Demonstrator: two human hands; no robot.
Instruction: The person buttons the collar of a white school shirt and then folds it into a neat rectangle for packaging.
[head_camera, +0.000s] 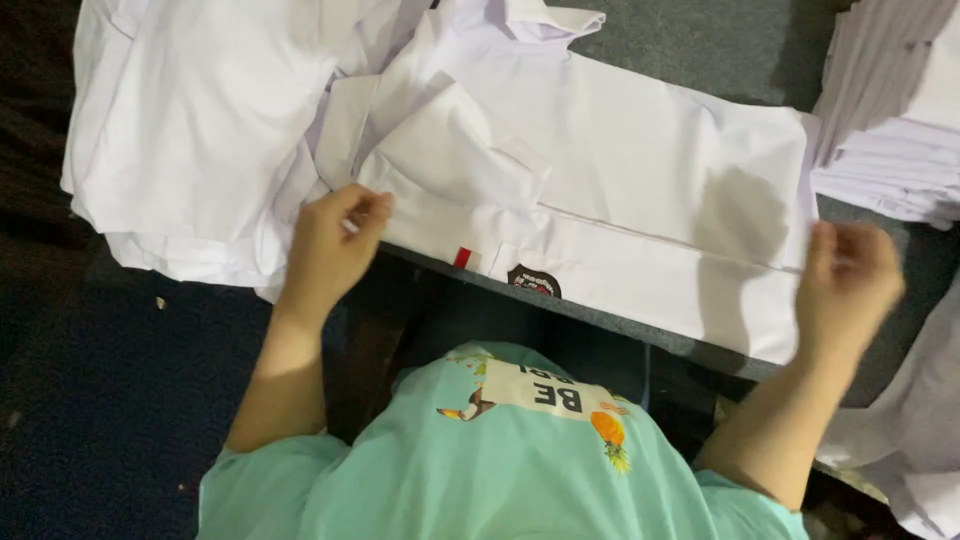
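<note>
**Folding a white shirt: both edges gripped**

Step in hand, as judged from the frame: squaring a flat white cotton shirt (640, 190) on the grey table (700, 40), at its near edge. The left hand (330, 245) is closed, with fingers curled, pinching the shirt's left border just beside a folded white sleeve (450, 150). The right hand (850, 280) is motion-blurred; it appears closed on the shirt's right border, though the exact pinch cannot be confirmed.

The next move probably calls for equal tension from both hands, so that the near hem stays straight and the sleeve fold does not open.

Count:
- Hands: two, both the person's own.
- Shirts being handled: one, bearing one small red tag (461, 258) and one dark round badge (534, 281) on its near hem.
- Loose pile of unfolded white garments (190, 120): one, far left; number of pieces cannot be determined.
- Stack of folded white garments (890, 150): one, far right; layers too blurred to count.
- White cloth (920, 430) at the right border: one.
</note>
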